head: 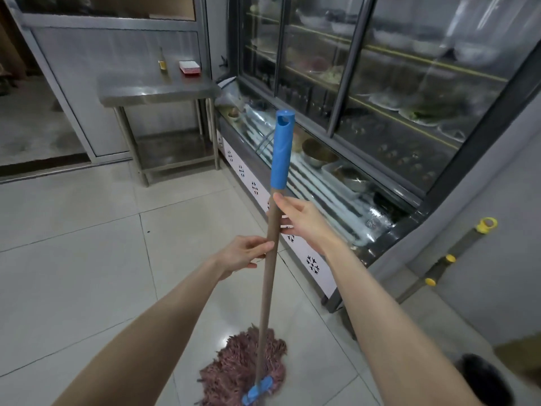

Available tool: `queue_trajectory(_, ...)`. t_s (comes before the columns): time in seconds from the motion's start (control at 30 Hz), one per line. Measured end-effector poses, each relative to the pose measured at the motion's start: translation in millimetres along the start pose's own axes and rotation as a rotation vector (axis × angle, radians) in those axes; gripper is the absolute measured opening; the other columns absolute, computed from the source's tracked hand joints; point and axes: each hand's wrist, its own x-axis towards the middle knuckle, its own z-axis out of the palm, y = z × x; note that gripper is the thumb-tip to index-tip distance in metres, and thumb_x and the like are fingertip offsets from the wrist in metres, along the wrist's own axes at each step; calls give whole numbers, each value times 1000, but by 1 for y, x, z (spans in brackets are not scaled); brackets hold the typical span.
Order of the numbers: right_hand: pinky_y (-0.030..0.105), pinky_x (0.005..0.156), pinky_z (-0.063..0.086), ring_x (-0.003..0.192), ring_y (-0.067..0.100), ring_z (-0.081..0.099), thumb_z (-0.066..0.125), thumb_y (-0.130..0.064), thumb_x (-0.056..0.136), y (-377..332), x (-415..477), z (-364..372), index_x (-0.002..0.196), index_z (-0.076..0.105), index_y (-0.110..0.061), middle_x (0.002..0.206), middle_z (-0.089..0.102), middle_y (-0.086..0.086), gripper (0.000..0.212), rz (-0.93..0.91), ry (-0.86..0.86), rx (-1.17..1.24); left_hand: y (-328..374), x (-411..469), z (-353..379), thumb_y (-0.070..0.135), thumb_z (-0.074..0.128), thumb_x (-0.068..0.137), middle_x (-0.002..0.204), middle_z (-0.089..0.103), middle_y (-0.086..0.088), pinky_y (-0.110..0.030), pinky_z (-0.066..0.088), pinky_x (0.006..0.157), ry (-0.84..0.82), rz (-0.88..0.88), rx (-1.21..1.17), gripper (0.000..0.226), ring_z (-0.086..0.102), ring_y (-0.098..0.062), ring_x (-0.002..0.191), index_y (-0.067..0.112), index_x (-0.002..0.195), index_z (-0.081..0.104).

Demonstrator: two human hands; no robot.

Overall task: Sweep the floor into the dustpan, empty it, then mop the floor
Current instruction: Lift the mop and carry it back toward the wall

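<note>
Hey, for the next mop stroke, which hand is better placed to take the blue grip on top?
Probably the right hand: it holds the mop handle just below the blue grip, while the left hand holds lower down, nearer the mop head.

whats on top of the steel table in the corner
A bottle and a red-and-white stack stand on the steel table. Nothing covers its top; the stack is too blurred to identify.

Commercial kitchen: glass-door food fridge [409, 83] beside steel prep table [158, 96].
</note>
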Motion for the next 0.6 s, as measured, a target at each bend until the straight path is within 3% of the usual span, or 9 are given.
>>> queue_trajectory(0.23,42,94,52,98,24,68,59,-45,90,27,9,29,106,69,-15,106,70,13,36,81,155,1,-24,27,-26,35,61,93,111,66,5,-26,48,83,-168,4,61,12,61,-12,108,29,104,63)
queue_trajectory(0.4,46,96,50,86,17,65,62,-45,88,50,5,46,100,70,-16,90,66,4,33,149,254,36,-44,40,-32,33,62,94,113,63,0,-27,49,82,-272,-17,100,18,58,-16,109,24,109,62)
queue_trajectory(0.6,43,96,51,87,16,68,60,-50,88,69,5,49,107,69,-20,91,68,0,36,190,312,58,-53,53,-28,33,60,94,115,63,2,-27,49,81,-341,2,117,21,57,-15,111,22,112,62)
